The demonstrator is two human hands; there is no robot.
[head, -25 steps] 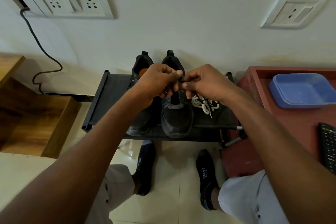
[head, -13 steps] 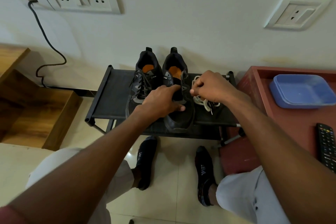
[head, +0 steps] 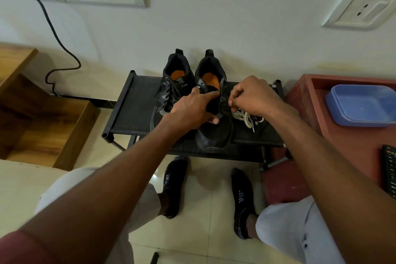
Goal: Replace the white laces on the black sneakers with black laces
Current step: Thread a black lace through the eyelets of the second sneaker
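Two black sneakers with orange insoles stand side by side on a low black rack [head: 137,111]. The left sneaker [head: 171,88] is laced in black. My left hand [head: 192,109] lies over the middle of the right sneaker [head: 214,135], its index finger stretched across the tongue to the right eyelet row. My right hand [head: 252,96] pinches a thin black lace [head: 225,101] at that shoe's right side. A heap of white laces [head: 246,118] lies on the rack just under my right hand, partly hidden by it.
A red-brown table [head: 353,141] on the right holds a blue plastic tray [head: 364,105] and a remote [head: 390,169]. Wooden steps [head: 42,118] stand at the left. A black cable [head: 57,39] hangs down the wall. My feet in black socks [head: 173,186] rest on the tiled floor below the rack.
Both hands came down from in front of the shoes. The left hand settled on the right sneaker and pointed its finger; the right hand moved to that shoe's right side.
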